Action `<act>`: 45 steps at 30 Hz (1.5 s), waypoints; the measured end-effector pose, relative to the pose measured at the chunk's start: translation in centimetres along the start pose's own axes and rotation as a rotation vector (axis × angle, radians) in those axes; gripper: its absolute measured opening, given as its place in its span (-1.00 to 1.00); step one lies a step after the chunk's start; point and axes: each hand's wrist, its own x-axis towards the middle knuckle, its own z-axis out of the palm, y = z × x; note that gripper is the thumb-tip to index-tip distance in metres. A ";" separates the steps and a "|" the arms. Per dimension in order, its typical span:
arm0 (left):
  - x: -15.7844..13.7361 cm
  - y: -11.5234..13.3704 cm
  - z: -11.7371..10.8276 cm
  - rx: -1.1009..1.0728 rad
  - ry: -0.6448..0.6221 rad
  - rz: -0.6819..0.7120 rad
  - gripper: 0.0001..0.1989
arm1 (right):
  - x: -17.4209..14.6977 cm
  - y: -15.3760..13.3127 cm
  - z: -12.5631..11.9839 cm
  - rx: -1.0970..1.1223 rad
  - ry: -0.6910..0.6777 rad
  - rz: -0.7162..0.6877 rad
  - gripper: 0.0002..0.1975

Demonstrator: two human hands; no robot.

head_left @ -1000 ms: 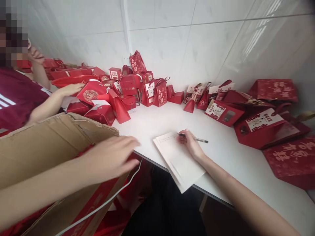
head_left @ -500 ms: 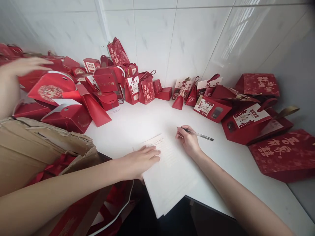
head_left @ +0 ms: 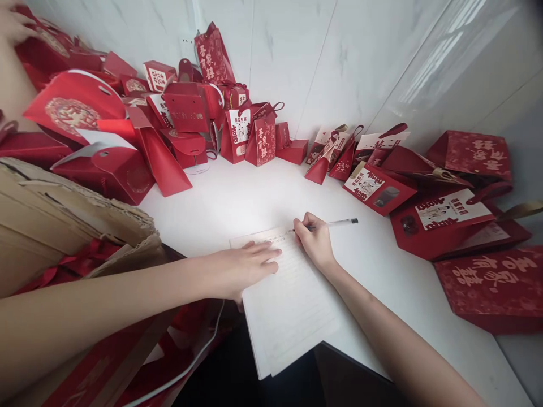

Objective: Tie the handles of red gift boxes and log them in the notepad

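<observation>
A lined paper pad (head_left: 292, 305) lies on the white table, its lower end jutting past the front edge. Rows of handwriting show near its top. My left hand (head_left: 237, 268) rests flat on the pad's left side, fingers spread and the thumb down by its edge. In my right hand (head_left: 316, 240) a clear pen with a black cap end (head_left: 343, 221) is gripped, its tip at the top right of the page, by the written lines. Whether the tip touches the paper is hard to make out.
Red gift boxes (head_left: 186, 107) crowd the left and back; more red boxes (head_left: 441, 209) line the right. A torn cardboard box (head_left: 76, 209) with red items stands at front left, beside a white cable (head_left: 195, 362). Another person's hand (head_left: 17, 28) reaches in at upper left.
My right hand has brought the pen left onto the top of the page. The view has tilted a little. The other person's hand has shifted up and left among the boxes.
</observation>
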 end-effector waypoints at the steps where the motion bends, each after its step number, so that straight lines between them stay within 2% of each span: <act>1: 0.0 0.0 0.0 0.008 0.000 0.000 -0.32 | 0.1 0.0 0.1 -0.033 0.008 -0.001 -0.72; 8: -0.1 0.1 -0.2 0.017 -0.004 0.008 -0.36 | 0.1 0.3 0.4 -0.216 0.006 -0.048 -0.77; 18: -0.2 0.1 -0.2 0.024 -0.034 -0.011 -0.32 | 0.1 0.4 0.3 -0.231 0.003 -0.045 -0.77; 23: -0.2 0.3 -0.4 0.021 -0.037 -0.014 -0.33 | 0.2 0.5 0.2 -0.183 0.004 -0.016 -0.79; 27: -0.3 0.3 -0.3 -0.003 -0.022 -0.017 -0.32 | 0.2 0.5 0.2 -0.188 0.023 -0.045 -0.77; 34: -0.3 0.3 -0.5 -0.026 -0.010 -0.004 -0.32 | 0.5 1.0 -0.5 0.063 0.080 0.060 -0.73; 36: -0.3 0.3 -0.5 -0.019 -0.007 -0.001 -0.32 | 0.8 1.3 -1.2 0.004 0.094 0.009 -0.74; 41: -0.7 -0.1 -0.3 -0.045 0.017 0.022 -0.26 | 1.9 2.0 -4.1 -0.285 0.096 -0.270 -0.79; 45: -1.1 -0.7 -0.2 -0.075 0.020 0.031 -0.13 | 2.0 2.5 -6.2 -0.392 0.002 -0.385 -0.81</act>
